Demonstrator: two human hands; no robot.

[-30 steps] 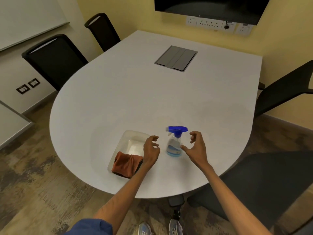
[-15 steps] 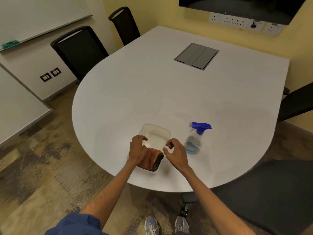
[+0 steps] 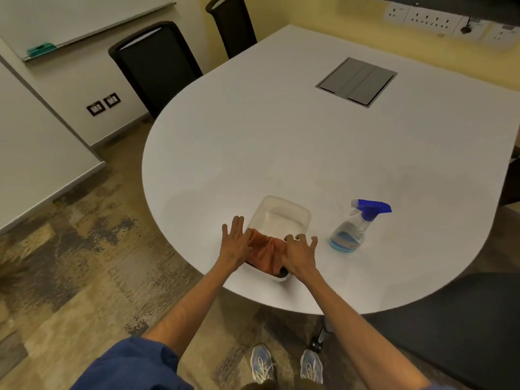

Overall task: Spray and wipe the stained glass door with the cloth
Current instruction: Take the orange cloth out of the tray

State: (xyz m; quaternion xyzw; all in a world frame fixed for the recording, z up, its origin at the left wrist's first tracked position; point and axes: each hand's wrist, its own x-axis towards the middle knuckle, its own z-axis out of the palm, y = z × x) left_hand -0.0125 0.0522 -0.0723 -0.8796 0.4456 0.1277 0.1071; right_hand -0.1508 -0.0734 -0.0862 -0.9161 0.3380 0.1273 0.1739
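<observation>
Two hands meet over an orange cloth (image 3: 266,250) that lies bunched in the near end of a tub (image 3: 284,205), close to the curved near edge of the worktop (image 3: 281,142). The left hand (image 3: 235,243) lies flat with its fingers straight and slightly spread, on the cloth's left end and the tub's rim. The right hand (image 3: 299,253) covers the cloth's right end with its fingers splayed and bent at the tips. Its thumb is hidden, so I cannot tell whether it pinches the fabric.

Just right of the right hand, apart from the tub, a bottle (image 3: 353,232) stands upright. Nothing lies between the two. Far beyond both hands, a grey hatch (image 3: 356,81) sits flush in the worktop. Two black chairs (image 3: 156,66) stand past the left hand, and a dark seat (image 3: 450,333) lies near the right forearm. Sockets (image 3: 439,19) line the yellow far wall, and switch plates (image 3: 103,104) sit low on the wall to the left.

The bottle's label is a blurred blue patch, and no writing on it can be read.

The tub is translucent white plastic, rectangular with rounded corners. The cloth looks soft and creased. The bottle is clear, with a blue trigger head (image 3: 371,208) and pale blue liquid in its base. The worktop is smooth and matt white. The floor (image 3: 70,263) is mottled brown.
</observation>
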